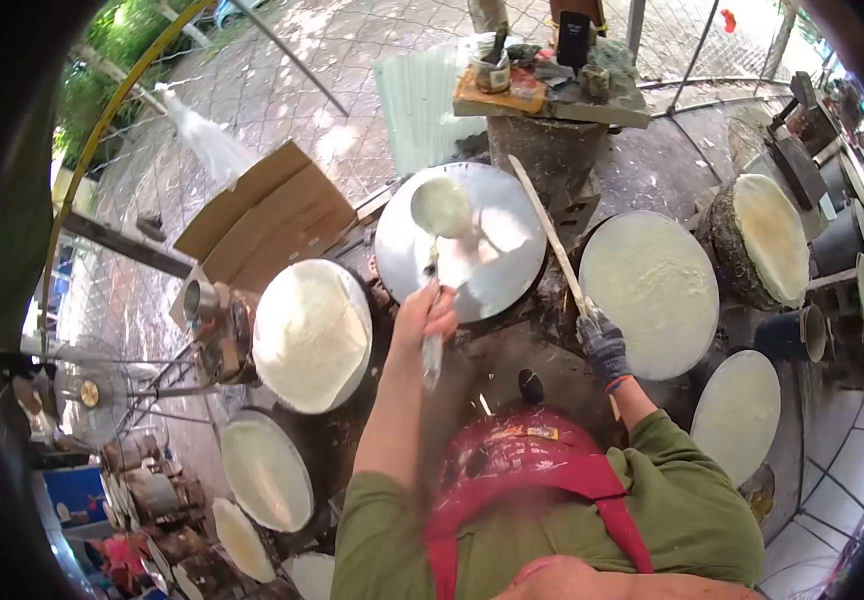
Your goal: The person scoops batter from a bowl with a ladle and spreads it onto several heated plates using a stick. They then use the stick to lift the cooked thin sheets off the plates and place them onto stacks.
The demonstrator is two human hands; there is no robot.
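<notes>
Far left of frame: cardboard sheet upper left, below it a domed round cooker covered in a pale cooked sheet, more pale discs trailing to lower left.

Centre: left hand is bare, fist closed round the handle of a ladle. The ladle bowl holds pale batter and hangs over the upper-left part of the bare grey round plate; the plate has no batter on it yet.

Right of centre: right hand, in a dark glove, is closed on a long flat wooden stick that slants up toward the top centre, tip near the plate's upper right edge.

Right side: more discs, a big pale one, and one on a blackened drum.

Step looks like: batter about to go on the bare plate. Next move probably calls for tipping the ladle and spreading thin and even, fast, since the plate is likely hot.
</notes>
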